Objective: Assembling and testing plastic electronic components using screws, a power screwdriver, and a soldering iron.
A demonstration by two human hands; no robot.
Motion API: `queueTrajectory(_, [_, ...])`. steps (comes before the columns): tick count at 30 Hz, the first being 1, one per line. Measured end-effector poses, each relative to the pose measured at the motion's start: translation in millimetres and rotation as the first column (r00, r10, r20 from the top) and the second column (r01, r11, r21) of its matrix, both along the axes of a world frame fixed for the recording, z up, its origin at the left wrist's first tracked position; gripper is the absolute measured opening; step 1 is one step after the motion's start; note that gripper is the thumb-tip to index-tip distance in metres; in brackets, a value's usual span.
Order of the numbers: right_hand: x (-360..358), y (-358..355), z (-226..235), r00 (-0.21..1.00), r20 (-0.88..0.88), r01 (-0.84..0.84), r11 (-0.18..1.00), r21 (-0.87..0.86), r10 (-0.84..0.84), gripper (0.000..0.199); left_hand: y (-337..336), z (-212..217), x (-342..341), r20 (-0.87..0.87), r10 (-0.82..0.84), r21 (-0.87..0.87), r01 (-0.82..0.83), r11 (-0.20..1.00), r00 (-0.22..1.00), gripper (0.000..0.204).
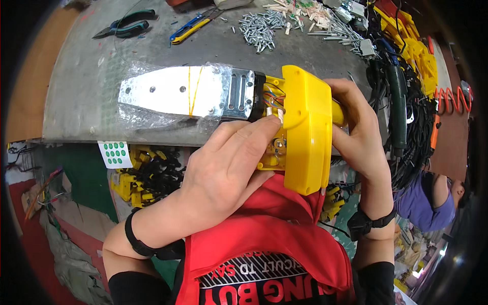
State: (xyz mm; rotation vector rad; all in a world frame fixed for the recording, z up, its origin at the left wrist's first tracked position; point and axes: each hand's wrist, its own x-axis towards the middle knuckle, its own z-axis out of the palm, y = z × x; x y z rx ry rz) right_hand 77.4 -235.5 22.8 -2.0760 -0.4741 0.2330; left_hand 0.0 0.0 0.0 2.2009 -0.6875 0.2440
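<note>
A yellow plastic tool housing (309, 127) stands at the bench's front edge, its left side open. Coloured wires (274, 97) and small white wire connectors (280, 116) show inside. My left hand (223, 165) reaches into the opening, fingers together, tips pressed at the wires and connectors; they partly hide what they grip. My right hand (358, 127) is wrapped round the housing's right side, thumb and fingers apart about a yellow projecting part. Leftward from the housing runs a silver metal plate (168, 91) in clear plastic film, with a yellow band round it.
Pliers (129, 25), a blue-and-yellow utility knife (195, 25) and a pile of screws (259, 30) lie on the grey bench (81, 66). Black cables (414, 112) and a dark green power tool (398, 112) are at the right. A person in purple (427, 201) is beyond.
</note>
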Motion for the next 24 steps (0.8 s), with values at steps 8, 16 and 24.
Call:
queueTrajectory(8, [-5.3, -13.8, -7.1, 0.998, -0.059, 0.008, 0.961, 0.276, 0.009, 0.05, -0.3, 3.1, 4.5, 0.035, -0.003, 0.013, 0.002, 1.0, 0.999, 0.067])
queueTrajectory(16, [2.4, -19.8, -15.8, 0.999, 0.032, 0.005, 0.95, 0.313, -0.016, 0.055, -16.8, 19.8, 9.9, 0.005, 0.057, 0.22, -0.057, 0.974, 0.998, 0.052])
queueTrajectory(24, [4.5, -15.6, -18.6, 0.996, 0.084, -0.052, 0.94, 0.338, 0.025, 0.046, -18.6, 24.1, 10.6, -0.021, 0.049, 0.243, -0.042, 0.969, 0.999, 0.052])
